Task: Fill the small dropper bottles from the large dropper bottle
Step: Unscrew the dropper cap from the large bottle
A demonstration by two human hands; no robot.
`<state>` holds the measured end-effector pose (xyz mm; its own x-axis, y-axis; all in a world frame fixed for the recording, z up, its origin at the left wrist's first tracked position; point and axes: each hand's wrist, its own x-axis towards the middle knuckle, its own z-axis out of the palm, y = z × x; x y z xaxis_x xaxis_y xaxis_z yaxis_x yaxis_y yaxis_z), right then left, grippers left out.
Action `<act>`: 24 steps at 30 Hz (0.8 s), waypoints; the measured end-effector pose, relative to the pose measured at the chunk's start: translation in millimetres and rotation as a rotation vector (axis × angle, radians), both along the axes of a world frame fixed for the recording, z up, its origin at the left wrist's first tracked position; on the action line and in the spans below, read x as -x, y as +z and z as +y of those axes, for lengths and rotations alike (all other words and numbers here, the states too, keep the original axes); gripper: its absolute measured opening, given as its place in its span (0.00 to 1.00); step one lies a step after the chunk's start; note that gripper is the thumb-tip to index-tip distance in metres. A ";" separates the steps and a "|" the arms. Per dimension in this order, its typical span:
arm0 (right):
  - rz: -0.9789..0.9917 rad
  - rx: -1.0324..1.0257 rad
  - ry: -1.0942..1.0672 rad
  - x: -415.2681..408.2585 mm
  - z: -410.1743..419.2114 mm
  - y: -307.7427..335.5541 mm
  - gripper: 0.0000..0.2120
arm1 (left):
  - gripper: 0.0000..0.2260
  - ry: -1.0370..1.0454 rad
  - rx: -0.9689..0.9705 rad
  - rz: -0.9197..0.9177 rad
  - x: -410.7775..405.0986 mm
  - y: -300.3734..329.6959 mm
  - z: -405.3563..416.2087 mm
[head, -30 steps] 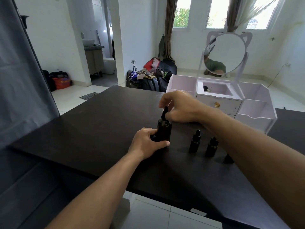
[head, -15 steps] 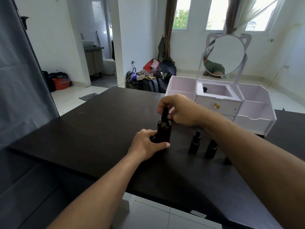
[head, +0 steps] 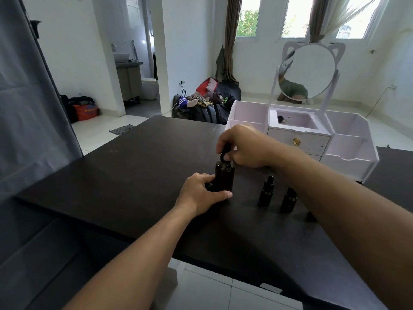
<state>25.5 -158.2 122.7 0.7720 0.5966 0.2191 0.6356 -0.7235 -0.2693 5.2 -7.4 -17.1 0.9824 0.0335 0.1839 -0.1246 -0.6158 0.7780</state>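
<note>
While gripped, organizer [head: 348,162] behind small bottles [head: 266,191].

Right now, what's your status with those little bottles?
Left hand grips large dropper bottle. Right hand pinches its dropper cap. Small dropper bottles untouched, nothing blocking.

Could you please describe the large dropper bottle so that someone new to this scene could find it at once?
On the black table, in front of the white mirrored organiser, stand several dark bottles. The large dropper bottle is the leftmost, gripped by the left hand while the right hand pinches its cap. It is taller and wider than the others.
</note>
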 end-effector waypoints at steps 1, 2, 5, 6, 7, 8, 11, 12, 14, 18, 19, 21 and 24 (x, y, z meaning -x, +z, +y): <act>0.008 -0.015 0.017 -0.1 -1.3 0.8 0.11 | 0.26 -0.003 0.000 0.001 0.0 0.3 0.1; 0.016 -0.040 0.030 0.0 -2.6 0.9 0.13 | 0.26 -0.003 0.002 0.002 0.0 0.5 0.2; 0.051 -0.120 0.049 0.2 -5.2 -2.8 0.17 | 0.28 0.002 0.000 0.009 0.8 0.4 0.1; 0.050 -0.145 0.056 1.0 -5.7 -3.8 0.18 | 0.28 0.002 0.001 0.011 0.9 0.1 -0.1; 0.042 -0.173 0.062 2.1 -6.0 -3.8 0.20 | 0.28 0.000 0.002 0.009 1.0 0.1 -0.1; 0.034 -0.199 0.064 3.2 -6.3 -2.7 0.21 | 0.27 -0.004 0.004 0.004 1.2 0.2 0.0; 0.047 -0.220 0.065 4.2 -7.4 3.5 0.24 | 0.27 -0.010 0.000 0.004 0.0 -0.1 0.1; 0.060 -0.208 0.063 3.4 -7.4 4.3 0.24 | 0.28 -0.008 -0.003 0.005 -0.1 0.0 0.2; 0.081 -0.169 0.052 1.6 -6.7 3.5 0.24 | 0.29 0.000 -0.005 0.011 0.8 0.9 -0.3; 0.118 -0.115 0.040 1.4 -2.8 -1.5 0.25 | 0.29 -0.003 -0.012 0.013 3.7 3.1 -0.7; 0.124 -0.113 0.036 2.2 -2.5 -2.1 0.26 | 0.30 -0.005 -0.016 0.016 4.2 3.4 -0.5; 0.132 -0.112 0.029 3.9 -2.4 -2.9 0.27 | 0.30 -0.005 -0.030 0.023 6.0 4.4 -0.6; 0.123 -0.107 0.021 6.6 -3.1 -3.4 0.27 | 0.29 -0.011 -0.058 0.019 9.9 7.4 -1.2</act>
